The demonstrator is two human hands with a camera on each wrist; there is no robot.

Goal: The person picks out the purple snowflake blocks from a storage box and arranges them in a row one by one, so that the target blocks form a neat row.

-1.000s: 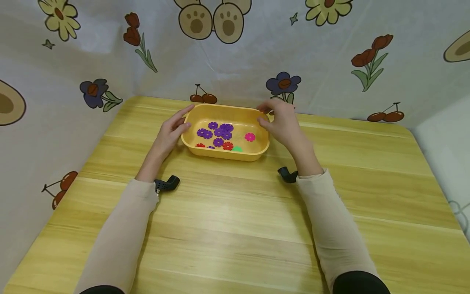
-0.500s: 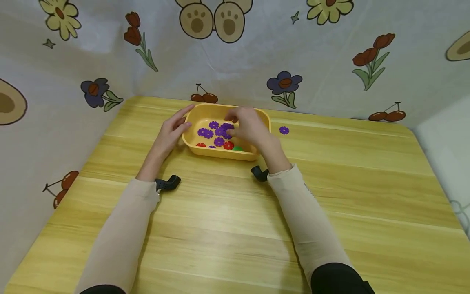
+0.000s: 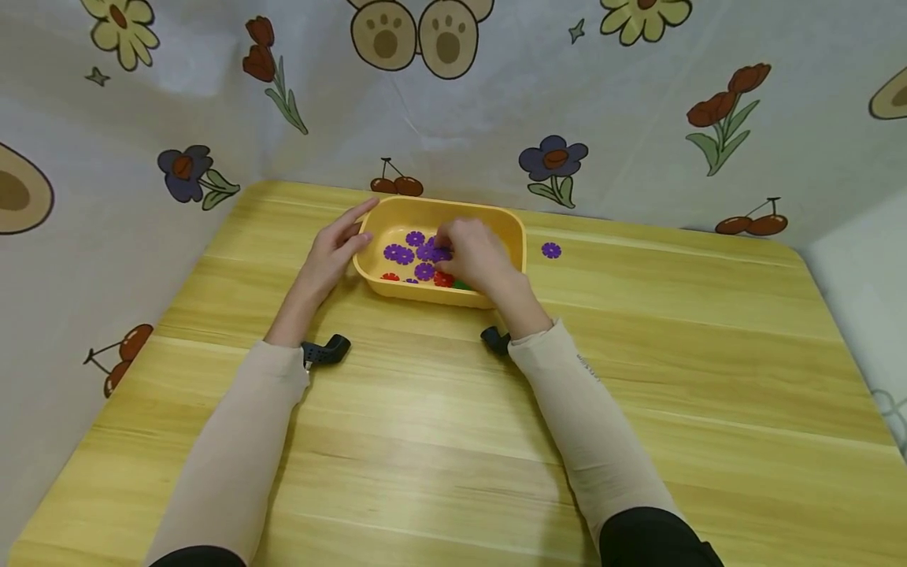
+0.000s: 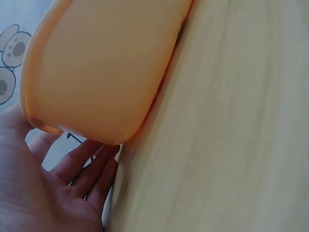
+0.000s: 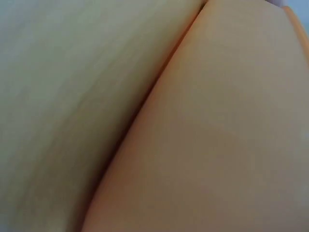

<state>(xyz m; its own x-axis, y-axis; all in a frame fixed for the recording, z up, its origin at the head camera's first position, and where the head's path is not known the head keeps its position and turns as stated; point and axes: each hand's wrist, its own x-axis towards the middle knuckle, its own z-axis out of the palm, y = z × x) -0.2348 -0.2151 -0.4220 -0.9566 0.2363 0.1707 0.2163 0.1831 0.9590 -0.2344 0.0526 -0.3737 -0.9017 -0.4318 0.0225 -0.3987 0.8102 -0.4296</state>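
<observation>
My left hand (image 3: 329,250) holds the left end of a yellow plastic basin (image 3: 510,228), thumb at the rim and the other fingers along the outside. In the left wrist view, those fingers (image 4: 91,169) lie against the end of the orange-looking basin (image 4: 106,67). My right hand (image 3: 482,256) is inside the basin, its thumb and forefinger pinching a purple notched snowflake disc (image 3: 442,254) at the pile's right side. More purple discs (image 3: 404,255) lie to the left. A red disc (image 3: 442,279) and a partly hidden green piece (image 3: 462,285) sit near the front wall.
One purple disc (image 3: 551,250) lies on the wooden table (image 3: 425,441), right of the basin. A patterned cloth (image 3: 439,118) hangs behind the table. The right wrist view shows only the basin's outer wall (image 5: 203,125) and tabletop (image 5: 58,87).
My right hand moved left from the basin's right rim to the purple pile, and its fingertips drew together. A purple disc now shows on the table at right. My left hand stayed put.
</observation>
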